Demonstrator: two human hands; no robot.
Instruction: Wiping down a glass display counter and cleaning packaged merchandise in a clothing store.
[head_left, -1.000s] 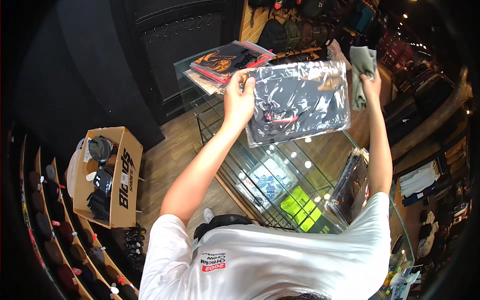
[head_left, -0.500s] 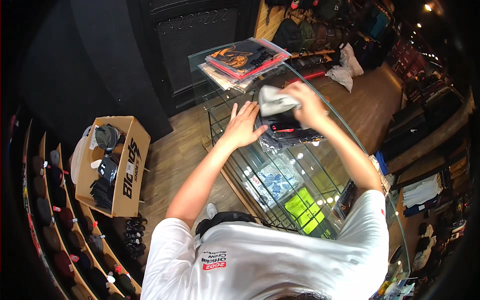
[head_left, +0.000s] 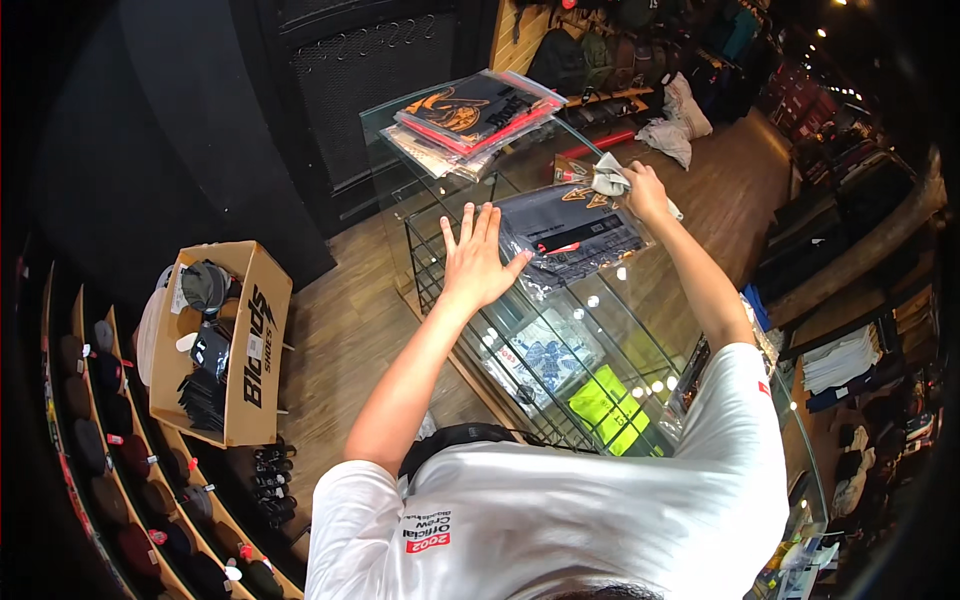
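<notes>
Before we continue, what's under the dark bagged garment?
The glass counter shows around the dark bagged garment, with the left hand over its left edge; anything directly underneath is covered.

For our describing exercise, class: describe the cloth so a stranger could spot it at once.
Find the glass counter mid-picture, then the dark plastic-wrapped package on top. At the package's right end, the right hand holds the cloth: pale grey, bunched and unwrapped, unlike the dark, shiny package beside it.

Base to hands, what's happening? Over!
Left hand spread on bagged clothes; right hand holding grey cloth. Bagged clothes flat on glass counter. Package pile beyond.
</notes>
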